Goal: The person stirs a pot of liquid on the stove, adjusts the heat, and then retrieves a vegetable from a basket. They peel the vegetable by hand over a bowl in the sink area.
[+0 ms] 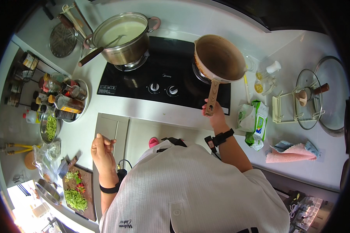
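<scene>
A deep beige frying pan (pixel 218 58) with a brown interior is over the right burner (pixel 200 74). My right hand (pixel 214 115) is at its wood-grain handle (pixel 212 99), with the palm beneath and fingertips showing on the left side. Whether the pan rests fully on the burner is hard to tell. My left hand (pixel 102 148) hangs before the counter's front edge, fingers curled and no object visible in it. Over the left burner (pixel 131 64) stands a steel pot (pixel 125 54) of pale, milky liquid (pixel 128 30); a dark-handled utensil (pixel 94 55) leans across its rim.
Bottles crowd a round white tray (pixel 87 100) at left, near a bowl of green strips (pixel 50 126). Cut vegetables (pixel 75 199) lie on a wooden board (pixel 89 186). Rightward are wet wipes (pixel 259 125), glass oil bottles (pixel 264 87), a lid rack (pixel 277 107) and a pink cloth (pixel 291 154).
</scene>
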`<action>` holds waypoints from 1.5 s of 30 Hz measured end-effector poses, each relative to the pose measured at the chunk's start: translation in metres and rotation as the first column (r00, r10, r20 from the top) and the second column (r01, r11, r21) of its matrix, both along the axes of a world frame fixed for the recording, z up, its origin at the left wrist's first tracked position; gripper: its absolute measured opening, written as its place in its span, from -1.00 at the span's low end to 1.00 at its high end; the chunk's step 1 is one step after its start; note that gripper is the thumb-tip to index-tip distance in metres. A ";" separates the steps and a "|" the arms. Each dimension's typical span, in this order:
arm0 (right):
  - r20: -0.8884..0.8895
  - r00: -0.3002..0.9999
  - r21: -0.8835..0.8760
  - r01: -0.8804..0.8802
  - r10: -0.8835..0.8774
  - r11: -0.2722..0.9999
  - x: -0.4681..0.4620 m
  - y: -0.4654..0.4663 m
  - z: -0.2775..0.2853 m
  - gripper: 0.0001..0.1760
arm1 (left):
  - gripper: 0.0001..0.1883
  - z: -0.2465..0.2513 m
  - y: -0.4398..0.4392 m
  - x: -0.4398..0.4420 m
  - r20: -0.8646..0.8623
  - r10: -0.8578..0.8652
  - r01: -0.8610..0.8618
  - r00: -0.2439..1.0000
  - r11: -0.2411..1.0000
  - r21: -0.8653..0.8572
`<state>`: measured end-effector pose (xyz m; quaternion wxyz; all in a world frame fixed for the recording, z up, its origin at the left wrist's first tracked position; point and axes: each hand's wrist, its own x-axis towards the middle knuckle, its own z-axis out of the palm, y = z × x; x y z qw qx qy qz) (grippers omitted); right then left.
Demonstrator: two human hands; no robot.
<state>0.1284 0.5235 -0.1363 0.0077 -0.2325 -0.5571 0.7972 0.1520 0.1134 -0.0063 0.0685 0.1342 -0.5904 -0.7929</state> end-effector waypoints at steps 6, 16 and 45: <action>0.133 0.974 0.541 -0.226 0.183 0.810 -0.028 -0.055 -0.014 -0.50 | -0.59 0.001 0.004 -0.002 -0.004 -0.040 0.040 0.999 0.999 -0.008; 0.171 0.970 0.855 -0.233 0.172 0.464 -0.092 -0.101 -0.010 -0.27 | -0.59 0.003 -0.005 0.001 0.020 -0.015 0.015 1.000 0.999 -0.031; 0.005 0.949 0.988 -0.054 0.314 0.145 -0.104 -0.105 -0.028 -0.56 | -0.60 0.000 -0.026 -0.004 0.023 -0.029 0.029 0.999 1.000 0.004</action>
